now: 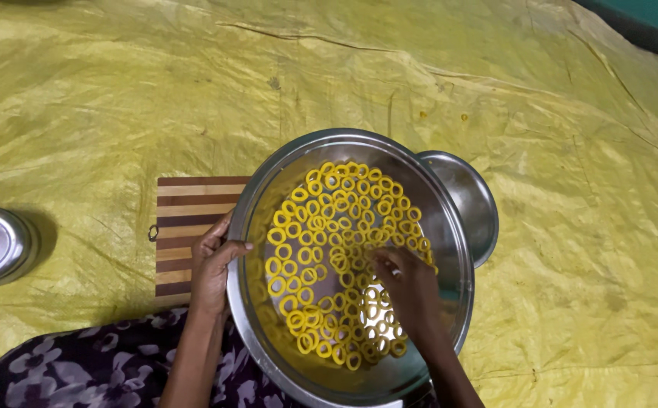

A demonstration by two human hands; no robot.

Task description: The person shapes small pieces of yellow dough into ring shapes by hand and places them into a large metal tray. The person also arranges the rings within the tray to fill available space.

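Floral-print clothing (79, 370) lies nearest, at the lower edge; left hand (212, 268) fingers clasp the rim of the steel bowl (450, 227), right hand (408, 291) fingers curl down among yellow ring snacks (329, 227), grasp uncertain. Rings cover most of the bowl floor in one layer; spreading judged largely done, near-side clusters remain

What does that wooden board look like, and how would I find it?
Start at the big steel bowl full of yellow rings, in the middle of the yellow sheet. Look just past its left rim, where the left hand grips the bowl. The cutting board lies flat there, partly tucked under the bowl; it is the only wooden thing, striped in dark and light brown bands.
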